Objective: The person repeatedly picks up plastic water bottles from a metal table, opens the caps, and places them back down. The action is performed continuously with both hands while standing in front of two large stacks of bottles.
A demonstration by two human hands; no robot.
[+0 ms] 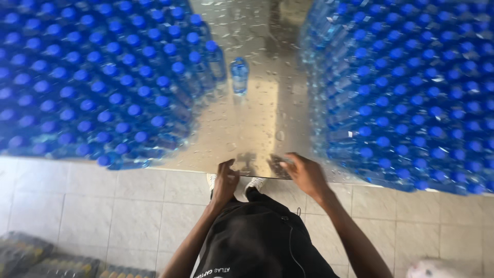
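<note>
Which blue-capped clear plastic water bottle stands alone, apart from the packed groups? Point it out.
The single blue-capped clear plastic bottle on the wet metal table, in the bare strip between the left block of bottles and the right block.

I take this for a water-bottling plant or packing room. A wet steel tabletop (257, 128) runs away from me, beaded with droplets. Left of it stands a dense block of blue-capped bottles (87, 77), and right of it a second, larger block (406, 87), all identical and packed cap to cap. One lone bottle (239, 74) stands on the bare metal between them. Below the near edge of the tabletop lies a pale tiled floor (103, 206), and at its lower left corner what may be shrink-wrapped packs (36, 257), though they are blurred.
</note>
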